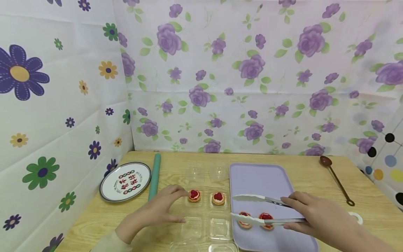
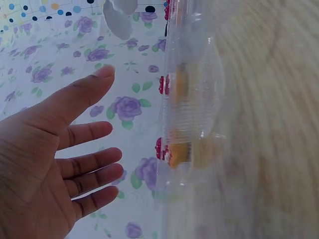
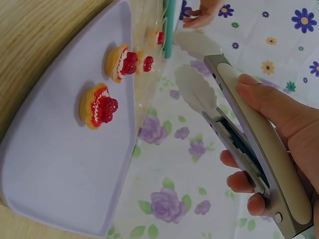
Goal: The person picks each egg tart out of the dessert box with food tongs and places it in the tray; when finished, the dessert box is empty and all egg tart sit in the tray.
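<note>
My right hand [image 1: 324,217] grips a pair of tongs [image 3: 271,144], their arms spread with nothing between the white scalloped tips. In the head view, those tips reach over the left side of a lilac tray [image 1: 261,180]. Two small fruit tarts with red topping, a left one [image 3: 119,63] and a right one [image 3: 99,105], lie on the tray. Left of it, two more tarts, one near my fingers [image 1: 194,196] and one beside it [image 1: 218,198], sit in clear plastic packaging [image 1: 220,229]. My left hand [image 1: 157,208] is held beside that packaging, fingers extended and apart, holding nothing.
A white plate [image 1: 112,182] with red lettering lies at the left, beside a teal rod [image 1: 155,178]. At the right are a dark brown spoon [image 1: 326,161] with a long handle and a white ring [image 1: 358,217]. Flowered cloth [image 1: 226,115] hangs behind the table.
</note>
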